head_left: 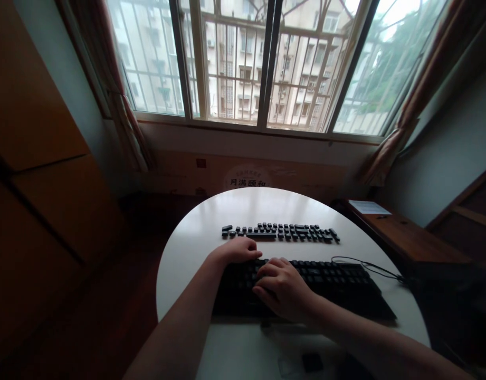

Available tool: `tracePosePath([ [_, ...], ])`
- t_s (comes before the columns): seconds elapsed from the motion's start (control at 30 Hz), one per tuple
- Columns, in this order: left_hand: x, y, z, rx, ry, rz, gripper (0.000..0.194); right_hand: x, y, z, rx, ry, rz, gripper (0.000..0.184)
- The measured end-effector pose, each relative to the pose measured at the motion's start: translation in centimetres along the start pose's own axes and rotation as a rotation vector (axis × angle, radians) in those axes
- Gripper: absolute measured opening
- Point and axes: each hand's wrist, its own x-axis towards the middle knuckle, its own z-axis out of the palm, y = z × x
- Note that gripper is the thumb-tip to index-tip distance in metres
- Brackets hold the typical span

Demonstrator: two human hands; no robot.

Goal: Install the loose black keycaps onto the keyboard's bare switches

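Nearest the camera, a bare left forearm (pixel 183 316) and a bare right forearm (pixel 357 330) reach in over a round, glossy white desk (pixel 187 253). Near its front, beneath the arms, lies a small, flat, black square object (pixel 313 362). Beyond it a long black keyboard (pixel 345 295) sits across the desk. The right hand (pixel 284 287) is over the left half of its keys, fingers bent and close together. The left hand (pixel 239 249) is at the keyboard's rear edge, farther left, its fingers curled and bunched near the right hand's fingertips. Both grips look narrow, but whether either holds something cannot be told. Behind the keyboard, loose black plastic keycaps (pixel 301 231) are spread in uneven rows on the desk, a long black bar key (pixel 260 237) among them, just past the left hand. At the keyboard's right, a thin black cable (pixel 369 262) loops toward the desk's edge. Off to the right, a white printed sheet (pixel 370 207) lies on a low brown wooden cabinet (pixel 420 243).
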Motion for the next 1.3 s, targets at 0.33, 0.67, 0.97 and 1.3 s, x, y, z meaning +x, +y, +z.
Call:
tracePosePath([
  [0.33, 0.3, -0.5, 0.0, -0.006, -0.008, -0.015, 0.035, 9.9, 10.8, -2.4, -0.126, -0.157, 0.446, 0.020],
  [0.67, -0.1, -0.3, -0.1, 0.009, -0.006, -0.026, 0.033, 14.7, 18.3, 1.4, -0.106, -0.422, 0.481, 0.022],
  [0.97, -0.1, -0.3, 0.0, -0.004, -0.016, -0.025, 0.033, 15.4, 19.3, 2.5, -0.110, -0.521, 0.465, 0.021],
  [1.3, -0.3, -0.3, -0.2, 0.012, -0.013, -0.030, 0.032, 15.4, 19.4, 3.5, -0.142, -0.546, 0.459, 0.025],
])
